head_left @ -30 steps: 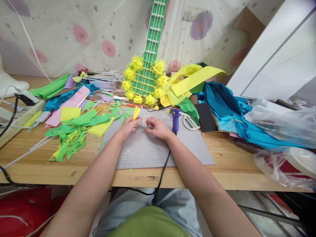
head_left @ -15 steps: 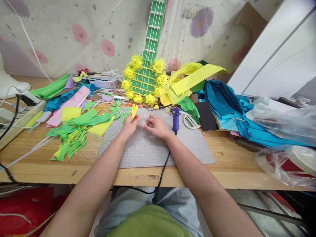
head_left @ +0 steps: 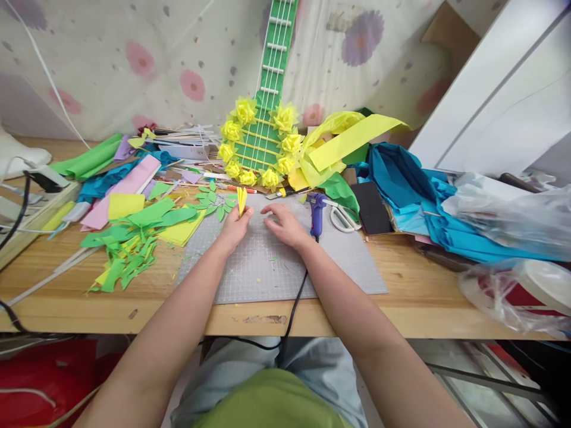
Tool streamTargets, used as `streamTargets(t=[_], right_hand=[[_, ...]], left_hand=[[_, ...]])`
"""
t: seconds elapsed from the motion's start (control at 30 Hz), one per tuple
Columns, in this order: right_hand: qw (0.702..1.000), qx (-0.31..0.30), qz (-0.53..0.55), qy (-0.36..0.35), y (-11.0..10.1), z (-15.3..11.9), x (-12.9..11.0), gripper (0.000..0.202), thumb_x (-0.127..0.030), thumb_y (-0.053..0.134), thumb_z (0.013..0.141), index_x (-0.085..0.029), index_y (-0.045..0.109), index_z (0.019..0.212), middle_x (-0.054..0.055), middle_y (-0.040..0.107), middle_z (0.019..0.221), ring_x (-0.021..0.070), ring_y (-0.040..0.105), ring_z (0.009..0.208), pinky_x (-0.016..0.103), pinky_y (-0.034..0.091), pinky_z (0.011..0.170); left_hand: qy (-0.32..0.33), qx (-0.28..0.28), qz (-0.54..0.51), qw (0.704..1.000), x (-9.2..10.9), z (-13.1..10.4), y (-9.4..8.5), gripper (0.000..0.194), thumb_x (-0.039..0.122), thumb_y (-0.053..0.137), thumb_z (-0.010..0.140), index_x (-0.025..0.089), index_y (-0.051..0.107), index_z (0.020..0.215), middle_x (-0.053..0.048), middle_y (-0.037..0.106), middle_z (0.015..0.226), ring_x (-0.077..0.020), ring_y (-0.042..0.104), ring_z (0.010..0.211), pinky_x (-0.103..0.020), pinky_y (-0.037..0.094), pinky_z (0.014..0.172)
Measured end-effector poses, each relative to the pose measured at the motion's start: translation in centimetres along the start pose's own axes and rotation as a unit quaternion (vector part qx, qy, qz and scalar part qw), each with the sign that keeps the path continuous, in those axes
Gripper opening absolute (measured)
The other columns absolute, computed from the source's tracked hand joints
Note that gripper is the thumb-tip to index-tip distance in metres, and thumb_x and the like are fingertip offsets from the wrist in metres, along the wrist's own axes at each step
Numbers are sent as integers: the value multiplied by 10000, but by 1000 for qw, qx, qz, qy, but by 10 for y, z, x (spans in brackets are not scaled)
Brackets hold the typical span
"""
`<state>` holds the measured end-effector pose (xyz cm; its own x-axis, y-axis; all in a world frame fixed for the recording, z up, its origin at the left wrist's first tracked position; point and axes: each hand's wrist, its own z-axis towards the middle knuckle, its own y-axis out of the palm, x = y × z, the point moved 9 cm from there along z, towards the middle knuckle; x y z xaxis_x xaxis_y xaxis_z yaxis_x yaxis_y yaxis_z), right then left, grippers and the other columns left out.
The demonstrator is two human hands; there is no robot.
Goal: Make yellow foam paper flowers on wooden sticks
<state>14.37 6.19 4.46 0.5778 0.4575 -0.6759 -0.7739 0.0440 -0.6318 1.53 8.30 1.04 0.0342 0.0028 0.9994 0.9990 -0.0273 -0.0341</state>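
My left hand (head_left: 235, 229) pinches a small folded piece of yellow paper (head_left: 242, 201), which stands upright with its pleats fanning toward the top. Close to its right, my right hand (head_left: 284, 226) hovers over the grey cutting mat (head_left: 250, 279) with its fingers apart and nothing visible in them. A sprig of green paper leaves (head_left: 216, 202) lies just left of the yellow piece. To the right of my right hand is a purple glue gun (head_left: 316, 214). Behind both hands leans a green paper guitar (head_left: 262, 142) ringed with yellow paper flowers (head_left: 285, 119).
Green paper scraps (head_left: 120, 249) and yellow sheets (head_left: 182, 229) lie at left. White-handled scissors (head_left: 342, 220), a black flat object (head_left: 372, 208) and blue paper (head_left: 401, 178) are at right. The glue gun's black cord (head_left: 298, 297) crosses the mat and the table's front edge.
My right hand's fingers have spread apart and lifted slightly from their bunched position. The left hand still holds the yellow paper in nearly the same place. The view has shifted slightly.
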Motion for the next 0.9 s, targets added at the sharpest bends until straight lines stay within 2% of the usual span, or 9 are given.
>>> streamTargets(t=[0.2,0.33,0.47,0.57,0.7,0.77,0.9], right_hand=[[997,28,64,-12,-4,3,4,109,-294,488,751,-204,548,743,29,571,829,173,487,893,339,345,882],[986,34,158,40,-7,4,19,157,-351,496,730,-201,507,685,12,523,776,150,485,804,313,373,813],[959,44,264,92,-9,2,33,197,-400,478,729,-204,476,709,-5,485,731,122,451,693,270,393,696],[950,20,294,100,-6,1,31,232,-432,477,725,-201,467,706,-1,480,726,114,432,662,256,384,663],[946,-39,307,96,3,-1,17,255,-450,516,705,-199,477,688,-11,467,693,108,420,644,242,365,641],[945,-54,311,87,6,-1,10,258,-448,539,700,-198,481,675,-19,464,688,104,420,649,238,360,648],[948,-55,305,74,8,-1,5,270,-444,561,702,-192,482,647,-27,454,680,98,423,661,234,357,663]], left_hand=[[-64,-36,-54,996,-8,-2,7,236,349,606,703,170,455,731,75,260,536,-31,242,427,-156,153,385],[-100,-88,-118,984,-10,-6,17,214,339,578,726,142,523,789,70,253,555,-21,236,417,-138,142,367],[-146,-126,-190,963,-11,-11,24,178,312,535,759,141,513,803,68,272,536,-24,247,398,-123,142,353],[-193,-159,-249,936,-11,-16,32,142,294,455,803,155,470,775,59,288,524,-36,263,389,-119,146,337],[-244,-232,-284,898,-10,-26,46,177,268,354,836,153,442,735,43,298,526,-46,262,384,-117,142,314],[-251,-273,-285,884,-9,-31,53,217,310,348,845,149,450,741,38,305,530,-48,268,392,-111,148,313],[-234,-318,-287,873,-4,-36,60,398,531,374,813,148,462,748,40,303,535,-41,268,403,-102,150,320]])
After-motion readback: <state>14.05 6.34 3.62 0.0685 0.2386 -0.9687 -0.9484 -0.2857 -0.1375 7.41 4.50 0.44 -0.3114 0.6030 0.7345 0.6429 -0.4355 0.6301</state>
